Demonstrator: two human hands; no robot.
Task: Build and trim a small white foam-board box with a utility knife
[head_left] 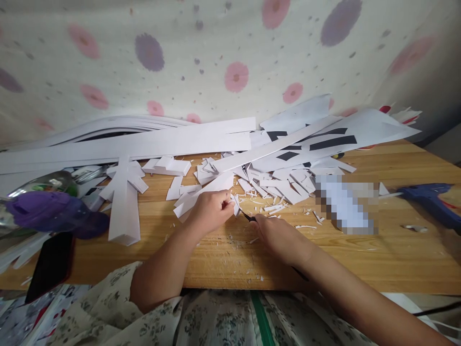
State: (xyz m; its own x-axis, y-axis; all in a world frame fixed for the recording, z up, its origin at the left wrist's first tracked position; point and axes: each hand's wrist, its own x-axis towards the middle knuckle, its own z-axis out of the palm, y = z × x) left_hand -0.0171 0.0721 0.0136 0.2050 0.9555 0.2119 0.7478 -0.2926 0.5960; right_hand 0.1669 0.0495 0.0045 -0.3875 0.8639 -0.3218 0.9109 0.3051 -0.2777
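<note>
My left hand (pixel 212 211) is closed, thumb and finger pinching a small white foam board piece (pixel 236 204) near the middle of the table. My right hand (pixel 275 233) wraps round a black-handled craft knife (pixel 249 217). Its tip points left at the white piece, close to or touching it; I cannot tell which. Most of the knife's handle is hidden in the fist. Thin white shavings (pixel 275 209) and cut scraps (pixel 288 187) lie just beyond both hands.
Long white board strips (pixel 187 139) and a sheet with black shapes (pixel 324 137) lie at the back. At left are a white box-like post (pixel 124 211), a purple bundle (pixel 57 214) and a black phone (pixel 50 264). A blue glue gun (pixel 428 197) rests at right on the wooden table (pixel 382 259).
</note>
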